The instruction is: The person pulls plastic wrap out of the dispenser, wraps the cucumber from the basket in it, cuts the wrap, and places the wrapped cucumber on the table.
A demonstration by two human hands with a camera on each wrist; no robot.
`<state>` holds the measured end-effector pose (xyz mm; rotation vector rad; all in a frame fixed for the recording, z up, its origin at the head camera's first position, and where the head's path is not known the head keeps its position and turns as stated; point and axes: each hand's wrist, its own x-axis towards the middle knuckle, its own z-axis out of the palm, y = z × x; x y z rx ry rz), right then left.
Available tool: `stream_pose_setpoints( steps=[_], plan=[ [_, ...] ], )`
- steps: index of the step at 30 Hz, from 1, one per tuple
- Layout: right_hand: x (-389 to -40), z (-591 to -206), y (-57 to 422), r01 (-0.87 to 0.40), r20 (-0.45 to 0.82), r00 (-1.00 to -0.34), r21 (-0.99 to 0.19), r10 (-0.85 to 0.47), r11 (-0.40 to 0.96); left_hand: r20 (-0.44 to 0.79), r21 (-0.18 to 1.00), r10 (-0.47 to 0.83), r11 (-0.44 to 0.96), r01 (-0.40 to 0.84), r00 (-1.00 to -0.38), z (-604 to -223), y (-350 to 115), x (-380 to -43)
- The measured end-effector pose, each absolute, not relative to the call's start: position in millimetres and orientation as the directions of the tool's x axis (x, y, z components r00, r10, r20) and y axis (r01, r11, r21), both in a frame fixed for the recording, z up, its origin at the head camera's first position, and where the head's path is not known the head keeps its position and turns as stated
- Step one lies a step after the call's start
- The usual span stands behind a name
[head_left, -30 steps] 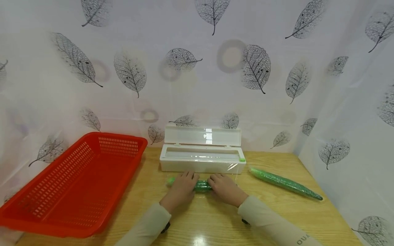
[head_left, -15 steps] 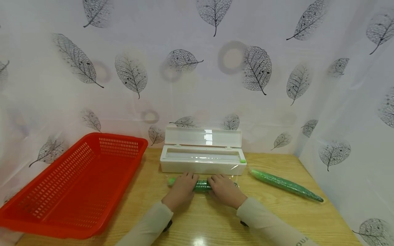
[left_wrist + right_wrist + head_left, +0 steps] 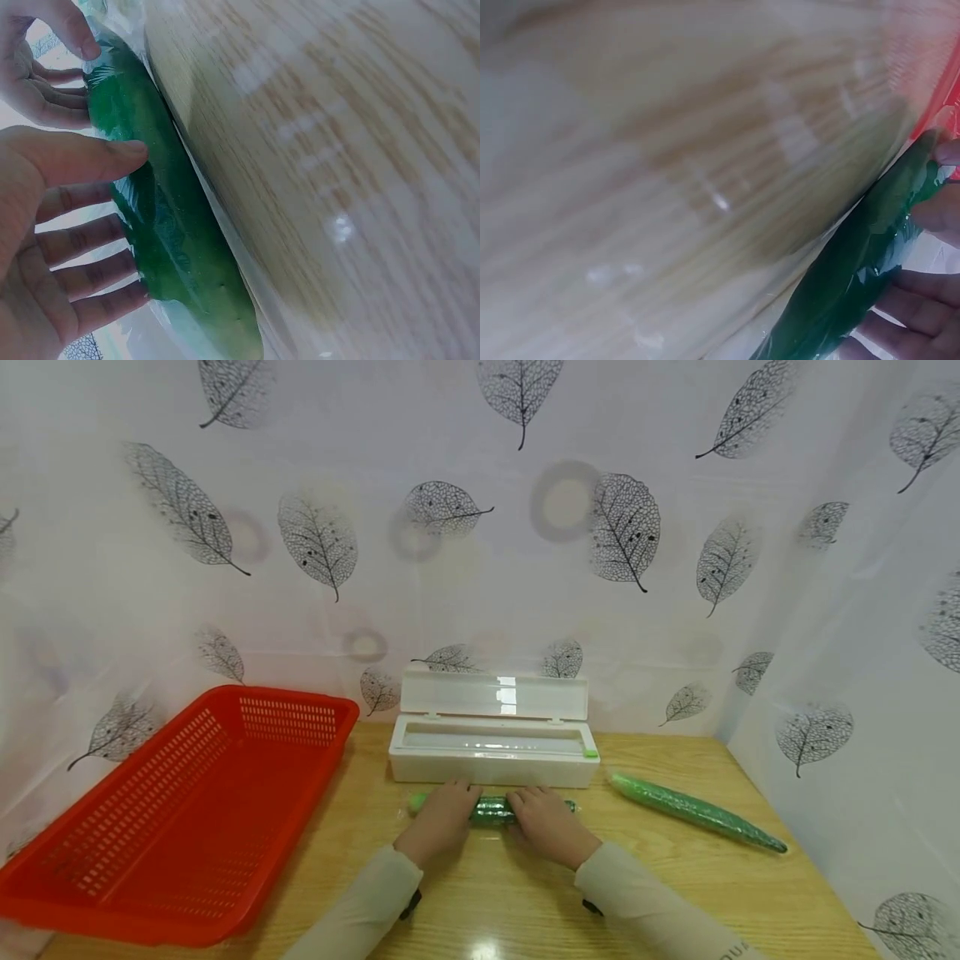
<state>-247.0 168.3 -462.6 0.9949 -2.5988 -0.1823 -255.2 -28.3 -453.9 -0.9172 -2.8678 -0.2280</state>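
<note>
A green cucumber [image 3: 492, 811] lies crosswise on the wooden table, its surface shiny with clear plastic film. My left hand [image 3: 444, 817] grips its left part, thumb pressed on the near side and fingers on the far side, as the left wrist view shows. Farther right, my right hand [image 3: 549, 823] holds the cucumber in the same way, with the middle part bare between the two hands. Just behind them stands a white cling film box [image 3: 495, 771] with its lid raised and a film roll inside. A second film-wrapped cucumber [image 3: 697, 812] lies slanted at the right.
A large red plastic basket [image 3: 281, 827] with slotted walls stands on the left. Behind the table hangs a white curtain [image 3: 480, 585] printed with grey leaves. The wooden table [image 3: 487, 893] reaches toward the front of the view.
The clear film seen earlier between the box and the cucumber no longer shows there. More of the cucumber's right end is visible; both hands keep nearly the same place.
</note>
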Motion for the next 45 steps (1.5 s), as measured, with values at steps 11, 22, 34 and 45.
stream_pose_setpoints(
  steps=[11,22,34,45],
  plan=[
    [-249,-466,166,-0.617,0.260,-0.717,0.194,-0.646,0.763,0.173,0.113,0.552,0.812,0.573,-0.816,-459,-29,-261],
    [-247,-465,168,-0.628,0.256,-0.733,0.100,-0.630,0.772,0.161,0.110,0.538,0.824,0.556,-0.828,-460,-30,-259],
    [-237,-456,176,-0.590,0.231,-0.787,-0.012,-0.572,0.807,0.211,0.117,0.551,0.806,0.580,-0.808,-461,-34,-258],
    [-230,-459,195,-0.579,0.320,-0.752,0.101,-0.577,0.809,0.208,0.126,0.575,0.786,0.605,-0.791,-457,-39,-256]
  ],
)
